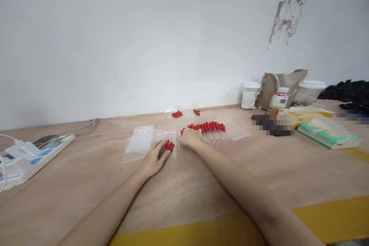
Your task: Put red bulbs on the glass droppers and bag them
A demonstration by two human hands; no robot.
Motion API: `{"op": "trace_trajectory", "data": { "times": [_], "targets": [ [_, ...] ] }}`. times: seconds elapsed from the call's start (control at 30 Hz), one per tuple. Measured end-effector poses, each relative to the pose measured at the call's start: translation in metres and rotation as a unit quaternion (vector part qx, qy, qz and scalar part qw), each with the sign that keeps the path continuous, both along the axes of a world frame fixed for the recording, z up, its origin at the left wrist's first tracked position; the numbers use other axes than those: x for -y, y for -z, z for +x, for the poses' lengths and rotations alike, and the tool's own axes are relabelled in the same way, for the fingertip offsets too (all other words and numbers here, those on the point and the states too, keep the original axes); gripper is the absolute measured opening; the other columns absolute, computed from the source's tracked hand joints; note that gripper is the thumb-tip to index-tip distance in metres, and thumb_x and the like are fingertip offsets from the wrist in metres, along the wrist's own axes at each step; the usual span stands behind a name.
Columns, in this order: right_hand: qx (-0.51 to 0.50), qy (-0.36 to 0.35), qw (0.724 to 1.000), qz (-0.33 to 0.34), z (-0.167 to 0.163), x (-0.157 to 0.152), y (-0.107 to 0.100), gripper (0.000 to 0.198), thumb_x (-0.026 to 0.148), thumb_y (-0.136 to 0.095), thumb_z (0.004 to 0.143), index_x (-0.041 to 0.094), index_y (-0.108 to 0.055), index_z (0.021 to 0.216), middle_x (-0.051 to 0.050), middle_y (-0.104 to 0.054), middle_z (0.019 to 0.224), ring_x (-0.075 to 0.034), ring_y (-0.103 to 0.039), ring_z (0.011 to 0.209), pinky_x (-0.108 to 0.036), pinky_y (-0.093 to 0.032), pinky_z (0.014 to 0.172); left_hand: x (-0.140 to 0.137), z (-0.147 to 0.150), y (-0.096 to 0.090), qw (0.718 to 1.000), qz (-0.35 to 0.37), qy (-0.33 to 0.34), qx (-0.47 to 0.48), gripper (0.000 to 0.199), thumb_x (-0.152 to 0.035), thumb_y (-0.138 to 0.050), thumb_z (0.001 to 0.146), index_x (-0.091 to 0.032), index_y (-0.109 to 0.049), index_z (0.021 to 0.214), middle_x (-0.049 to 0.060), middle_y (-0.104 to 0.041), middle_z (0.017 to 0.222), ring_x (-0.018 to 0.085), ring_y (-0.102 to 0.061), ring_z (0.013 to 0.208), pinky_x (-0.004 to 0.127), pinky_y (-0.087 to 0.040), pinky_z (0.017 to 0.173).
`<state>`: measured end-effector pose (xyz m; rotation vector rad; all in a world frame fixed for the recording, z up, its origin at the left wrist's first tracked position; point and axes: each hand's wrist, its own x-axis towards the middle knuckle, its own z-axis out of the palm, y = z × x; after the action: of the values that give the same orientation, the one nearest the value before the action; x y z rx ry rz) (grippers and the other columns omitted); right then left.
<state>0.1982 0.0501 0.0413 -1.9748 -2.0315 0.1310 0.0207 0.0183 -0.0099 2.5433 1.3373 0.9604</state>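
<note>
Brown, paper-covered table point(201, 184) fills the lower view, running back to a white wall point(144, 38); yellow tape bands cross its near edge. At the far left lies a white power strip point(37, 157) with cables plugged in. At the far right stand a beige cloth bag point(284, 84), two lidded paper cups point(251, 94), a small brown bottle with a white cap point(278, 102) and a green-and-white tissue pack point(328, 134).

Near the middle, a row of clear glass droppers with red rubber bulbs point(211, 131) lies side by side on a clear plastic bag. Each dropper's long axis runs roughly front to back, red bulbs toward the wall and thin glass tips toward the person. Flat clear zip bags point(140, 142) lie to the left of the row, and a few loose red bulbs point(177, 114) sit farther back near the wall.

The right hand point(188, 137) rests on the left end of the dropper row, fingers curled over it; whether it pinches any dropper cannot be told. The left hand point(154, 159) lies palm down on a zip bag, its fingers gathered against a few red bulbs point(169, 145) at its fingertips.
</note>
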Motion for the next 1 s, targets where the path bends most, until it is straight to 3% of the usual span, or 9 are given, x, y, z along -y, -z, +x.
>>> {"op": "trace_trajectory", "data": {
  "times": [0.1, 0.2, 0.33, 0.5, 0.63, 0.77, 0.9, 0.97, 1.0],
  "targets": [
    [-0.016, -0.019, 1.0, 0.014, 0.024, 0.017, -0.001, 0.025, 0.035, -0.046, 0.076, 0.016, -0.061, 0.07, -0.01, -0.065, 0.076, -0.022, -0.058, 0.075, -0.033, -0.033, 0.07, 0.002, 0.0, -0.007, 0.995, 0.052, -0.076, 0.044, 0.03, -0.034, -0.046, 0.083, -0.018, -0.056, 0.106, 0.008, -0.056, 0.105, 0.021, -0.051, 0.1, 0.035, -0.041, 0.087],
    [-0.066, -0.091, 0.992, 0.059, 0.057, 0.04, 0.01, 0.021, 0.026, -0.04, 0.079, 0.016, -0.055, 0.068, -0.007, -0.062, 0.073, -0.016, -0.054, 0.067, -0.026, -0.032, 0.058, 0.003, 0.0, -0.021, 0.983, 0.076, -0.154, 0.063, 0.022, -0.035, -0.05, 0.078, -0.018, -0.062, 0.086, 0.006, -0.059, 0.089, 0.022, -0.053, 0.089, 0.035, -0.043, 0.08],
    [-0.14, -0.179, 0.969, 0.096, 0.093, 0.067, 0.034, 0.022, 0.026, -0.036, 0.084, 0.017, -0.049, 0.068, -0.002, -0.056, 0.064, -0.012, -0.047, 0.057, -0.022, -0.03, 0.053, -0.007, 0.004, -0.036, 0.979, -0.022, -0.203, -0.019, 0.018, -0.033, -0.052, 0.074, -0.018, -0.063, 0.076, 0.006, -0.059, 0.082, 0.023, -0.054, 0.085, 0.033, -0.042, 0.074],
    [-0.249, -0.198, 0.942, 0.108, 0.108, 0.077, 0.049, 0.02, 0.026, -0.035, 0.085, 0.017, -0.053, 0.082, -0.002, -0.058, 0.07, -0.013, -0.05, 0.063, -0.023, -0.036, 0.058, -0.035, 0.011, -0.035, 0.964, -0.103, -0.241, -0.046, 0.027, -0.043, -0.054, 0.07, -0.018, -0.064, 0.076, 0.007, -0.063, 0.081, 0.023, -0.058, 0.077, 0.029, -0.042, 0.061],
    [-0.281, -0.197, 0.935, 0.087, 0.108, 0.074, 0.053, 0.017, 0.024, -0.038, 0.083, 0.017, -0.054, 0.087, -0.004, -0.06, 0.074, -0.015, -0.053, 0.067, -0.026, -0.039, 0.062, -0.048, 0.015, -0.037, 0.947, -0.165, -0.264, -0.073, 0.029, -0.047, -0.059, 0.062, -0.019, -0.062, 0.058, 0.005, -0.063, 0.058, 0.024, -0.059, 0.06, 0.028, -0.038, 0.051],
    [-0.317, -0.193, 0.924, 0.09, 0.108, 0.071, 0.057, 0.014, 0.02, -0.037, 0.082, 0.018, -0.05, 0.085, -0.003, -0.061, 0.071, -0.015, -0.054, 0.066, -0.027, -0.04, 0.064, -0.046, 0.022, -0.047, 0.95, -0.177, -0.246, -0.081, 0.03, -0.041, -0.057, 0.066, -0.018, -0.056, 0.048, 0.002, -0.056, 0.045, 0.019, -0.055, 0.047, 0.027, -0.036, 0.048],
    [-0.326, -0.215, 0.915, 0.104, 0.108, 0.07, 0.061, 0.015, 0.02, -0.035, 0.083, 0.018, -0.05, 0.088, -0.002, -0.059, 0.068, -0.014, -0.053, 0.064, -0.028, -0.041, 0.064, -0.025, 0.027, -0.052, 0.974, -0.105, -0.195, -0.053, 0.026, -0.034, -0.046, 0.078, -0.017, -0.057, 0.063, 0.004, -0.063, 0.067, 0.018, -0.058, 0.067, 0.026, -0.04, 0.059],
    [-0.317, -0.221, 0.915, 0.111, 0.107, 0.07, 0.062, 0.019, 0.022, -0.035, 0.084, 0.018, -0.051, 0.093, -0.002, -0.057, 0.067, -0.014, -0.053, 0.063, -0.027, -0.042, 0.063, -0.008, 0.028, -0.046, 0.987, -0.06, -0.144, -0.029, 0.025, -0.032, -0.037, 0.085, -0.018, -0.056, 0.078, 0.003, -0.063, 0.08, 0.016, -0.057, 0.077, 0.026, -0.041, 0.068],
    [-0.315, -0.221, 0.916, 0.116, 0.105, 0.07, 0.062, 0.021, 0.024, -0.035, 0.084, 0.018, -0.052, 0.096, -0.002, -0.058, 0.068, -0.014, -0.053, 0.064, -0.027, -0.042, 0.063, 0.002, 0.029, -0.04, 0.998, -0.014, -0.062, -0.003, 0.023, -0.03, -0.036, 0.087, -0.017, -0.054, 0.083, 0.003, -0.062, 0.08, 0.016, -0.057, 0.076, 0.027, -0.042, 0.069]
  ]
}}
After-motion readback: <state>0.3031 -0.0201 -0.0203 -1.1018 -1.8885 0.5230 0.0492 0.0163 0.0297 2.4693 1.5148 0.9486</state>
